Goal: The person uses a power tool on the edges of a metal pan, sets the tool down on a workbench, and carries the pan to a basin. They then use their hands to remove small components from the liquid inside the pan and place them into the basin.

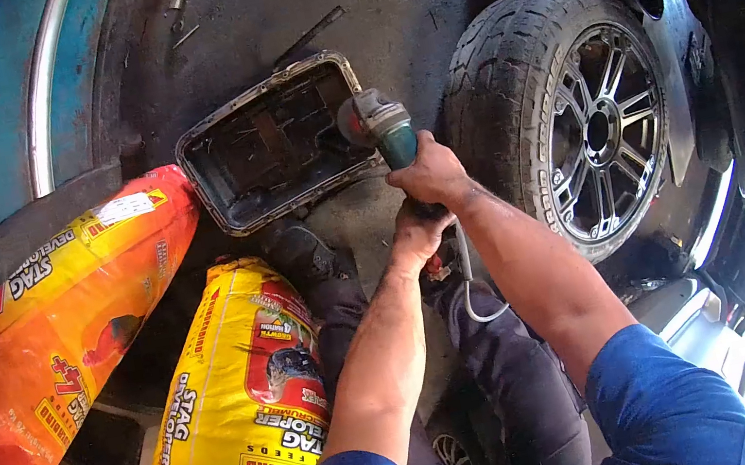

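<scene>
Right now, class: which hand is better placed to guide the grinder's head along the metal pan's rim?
The right hand: it grips the angle grinder nearest its head, beside the pan. The left hand holds the rear end.

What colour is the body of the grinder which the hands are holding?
Teal green, with a grey metal head; the grinder shows in the head view.
</scene>
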`<state>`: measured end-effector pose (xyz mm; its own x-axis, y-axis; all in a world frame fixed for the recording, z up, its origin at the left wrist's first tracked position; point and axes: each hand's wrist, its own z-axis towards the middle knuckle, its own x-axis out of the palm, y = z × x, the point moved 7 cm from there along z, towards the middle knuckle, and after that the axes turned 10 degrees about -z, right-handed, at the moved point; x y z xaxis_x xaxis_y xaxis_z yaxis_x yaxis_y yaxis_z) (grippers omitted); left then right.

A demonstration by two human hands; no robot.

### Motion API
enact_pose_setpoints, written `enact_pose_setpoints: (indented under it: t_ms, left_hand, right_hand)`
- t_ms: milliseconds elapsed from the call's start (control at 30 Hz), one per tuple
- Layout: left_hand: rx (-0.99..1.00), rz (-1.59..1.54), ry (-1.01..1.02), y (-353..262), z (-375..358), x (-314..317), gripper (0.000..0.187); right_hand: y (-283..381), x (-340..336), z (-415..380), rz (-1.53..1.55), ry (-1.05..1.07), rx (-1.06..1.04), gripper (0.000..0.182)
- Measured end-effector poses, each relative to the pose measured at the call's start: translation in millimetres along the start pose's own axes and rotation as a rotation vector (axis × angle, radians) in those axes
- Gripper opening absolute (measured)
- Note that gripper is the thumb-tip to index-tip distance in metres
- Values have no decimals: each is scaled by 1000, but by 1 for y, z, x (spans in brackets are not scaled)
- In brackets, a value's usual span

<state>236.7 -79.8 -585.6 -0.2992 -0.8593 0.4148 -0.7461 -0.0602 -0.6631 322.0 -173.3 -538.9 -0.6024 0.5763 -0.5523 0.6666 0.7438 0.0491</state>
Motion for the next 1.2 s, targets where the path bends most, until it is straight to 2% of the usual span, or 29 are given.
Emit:
enact_pose_setpoints:
  t_ms: [133, 200, 300, 433, 467, 567, 667, 700, 767, 833, 933, 967, 1000, 1067, 1100, 1200]
  left_hand:
    - [-3, 45, 40, -27, 29, -14, 71]
    - [-12, -96, 7, -44, 43, -23, 65]
    - [-42, -192, 19, -56, 62, -30, 69]
    - [4, -93, -14, -66, 41, -14, 62]
    - [-76, -6, -15, -61, 31, -12, 63]
    - [-110, -14, 32, -45, 20, -7, 65]
    - [-240, 24, 28, -29, 31, -14, 65]
    - [-132, -18, -44, -46, 31, -17, 65]
    - [-169, -19, -3, -68, 38, -21, 69]
    - [8, -57, -9, -79, 49, -23, 60]
    - [-70, -154, 15, -77, 39, -17, 59]
    - [-91, -53, -42, -77, 28, -16, 55]
    - [-16, -78, 12, -55, 32, -15, 54]
    - [-15, -18, 6, -32, 16, -12, 53]
    - [-84, -47, 9, -25, 3, -8, 51]
    - [-109, 64, 42, 0, -34, 0, 51]
  right_hand:
    - [22, -16, 23, -29, -37, -13, 79]
    - [33, -26, 42, -21, -57, -35, 81]
    - [39, -39, 59, 51, -92, -41, 86]
    - [19, -30, 48, 65, -103, -25, 90]
    - [11, -24, 45, 70, -91, -21, 90]
    - [0, -13, 33, 108, -37, -7, 89]
    - [6, -22, 35, 94, -93, 20, 85]
    - [13, -28, 35, 107, -91, 7, 83]
    - [27, -41, 42, 129, -83, -14, 80]
    - [34, -43, 54, 98, -96, -22, 78]
    - [28, -35, 50, 72, -77, -18, 80]
    - [24, -31, 47, 71, -75, -14, 81]
    - [18, -25, 41, 61, -71, -2, 81]
    - [5, -11, 22, 41, -58, 23, 82]
    - [-3, -4, 12, 63, -46, 47, 80]
    - [-29, 22, -16, 108, 25, 97, 81]
